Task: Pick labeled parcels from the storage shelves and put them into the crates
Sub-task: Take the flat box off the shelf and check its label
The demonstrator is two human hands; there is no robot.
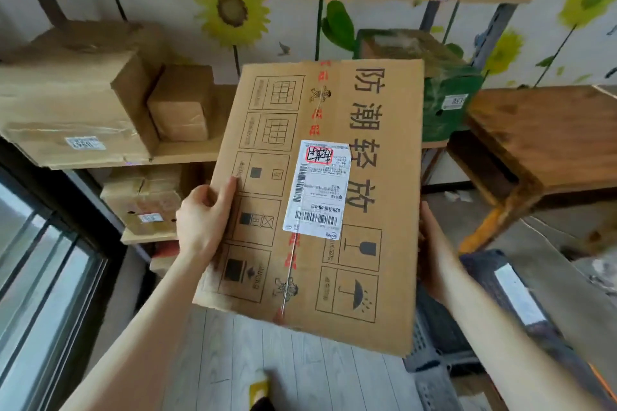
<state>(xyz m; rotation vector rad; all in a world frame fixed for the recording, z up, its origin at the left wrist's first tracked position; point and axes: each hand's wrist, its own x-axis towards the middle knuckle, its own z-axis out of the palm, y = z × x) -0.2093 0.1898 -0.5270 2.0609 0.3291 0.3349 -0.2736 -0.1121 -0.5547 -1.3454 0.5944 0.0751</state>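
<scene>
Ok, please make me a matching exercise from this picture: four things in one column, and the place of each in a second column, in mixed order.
Things
1. cardboard parcel
2. green box
3. grey crate
4. wooden table

Places
a. low at the right, below the parcel's bottom right corner
b. held between the left hand and the right hand
c. far right, next to the green box
d. on the middle shelf, behind the parcel's top right corner

Pairs: 1-b, 2-d, 3-a, 4-c
</scene>
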